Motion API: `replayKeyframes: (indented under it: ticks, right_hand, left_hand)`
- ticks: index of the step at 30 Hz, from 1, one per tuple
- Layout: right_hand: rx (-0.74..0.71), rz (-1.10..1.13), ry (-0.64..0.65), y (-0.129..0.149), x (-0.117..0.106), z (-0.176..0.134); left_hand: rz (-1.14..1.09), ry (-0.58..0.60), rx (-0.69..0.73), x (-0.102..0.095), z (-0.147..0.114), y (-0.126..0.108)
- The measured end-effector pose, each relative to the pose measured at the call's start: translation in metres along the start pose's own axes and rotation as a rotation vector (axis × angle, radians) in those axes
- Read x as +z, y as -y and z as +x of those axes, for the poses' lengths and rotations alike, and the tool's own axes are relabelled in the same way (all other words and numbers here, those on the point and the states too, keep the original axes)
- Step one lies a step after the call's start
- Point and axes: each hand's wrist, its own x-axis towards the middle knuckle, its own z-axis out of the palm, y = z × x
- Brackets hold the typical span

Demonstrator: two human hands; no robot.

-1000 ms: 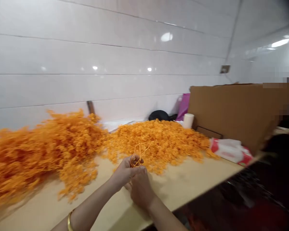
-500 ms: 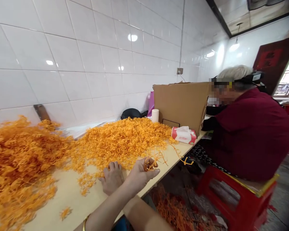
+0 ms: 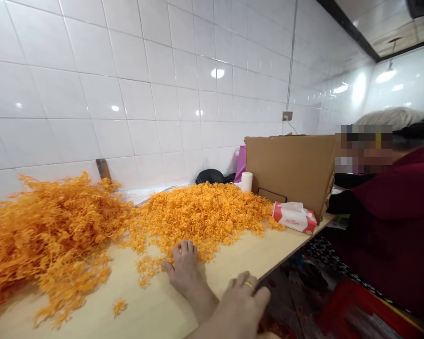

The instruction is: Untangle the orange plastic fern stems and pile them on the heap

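Note:
My right hand [image 3: 185, 270] lies palm down on the table [image 3: 155, 308], at the front edge of a heap of small curly orange pieces [image 3: 201, 212]. Its thumb is spread to the left, and the fingertips, bent down among the pieces, are partly hidden. Crossed over that forearm, my left hand [image 3: 243, 299] with a gold ring is at the table's front edge. Its thumb stands apart from the bent fingers, and nothing shows in it. One loose orange piece [image 3: 119, 307] sits apart on the tabletop.
A taller tangle of orange strands [image 3: 56, 230] covers the left side. Farther right are a tissue pack [image 3: 295, 217], a white roll [image 3: 246, 181] and a cardboard sheet [image 3: 289, 174]. Beyond sits a person [image 3: 399, 221] in a dark red top. Tiled wall runs behind.
The branching orange strands in my left hand are out of sight, and that hand has come nearer and lower. My right hand stays at the heap's edge. The view has turned left.

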Motion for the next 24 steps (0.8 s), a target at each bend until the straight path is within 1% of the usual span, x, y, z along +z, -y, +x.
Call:
replayKeyframes:
  ticks: [1,3,5,6,8,9,11,12,14,17,21,24]
  right_hand:
    - [0.018,-0.019,-0.005,-0.001,0.001,0.001]
    - [0.052,-0.052,0.011,-0.003,0.004,0.004]
    - [0.072,-0.072,0.034,-0.005,0.007,0.007]
    - [0.075,-0.078,0.031,-0.006,0.007,0.008]
    - [0.083,-0.09,-0.005,-0.005,0.008,0.009]
    - [0.09,-0.098,-0.023,-0.005,0.007,0.01]
    - [0.081,-0.107,-0.031,-0.003,0.006,0.01]
    - [0.066,-0.107,-0.026,-0.002,0.005,0.01]
    - [0.02,-0.105,-0.018,-0.001,0.005,0.01]
    - [-0.017,-0.13,-0.015,0.0,0.005,0.011]
    - [0.039,-0.209,-0.03,-0.005,0.009,0.012]
    - [0.092,-0.256,-0.074,-0.011,0.012,0.015]
  left_hand:
    - [0.039,-0.045,-0.053,-0.002,-0.011,0.011]
    - [0.145,-0.161,-0.189,-0.006,-0.04,0.04]
    - [0.248,-0.3,-0.298,-0.009,-0.077,0.071]
    - [0.288,-0.348,-0.373,-0.009,-0.096,0.085]
    - [0.342,-0.384,-0.559,-0.01,-0.131,0.107]
    - [0.355,-0.371,-0.655,-0.01,-0.145,0.115]
    - [0.352,-0.316,-0.812,-0.012,-0.163,0.124]
    - [0.34,-0.285,-0.859,-0.013,-0.166,0.127]
    - [0.314,-0.245,-0.9,-0.018,-0.163,0.13]
    - [0.272,-0.232,-0.908,-0.025,-0.144,0.138]
    - [0.233,-0.254,-0.916,-0.029,-0.106,0.159]
    - [0.249,-0.293,-0.857,-0.025,-0.076,0.182]
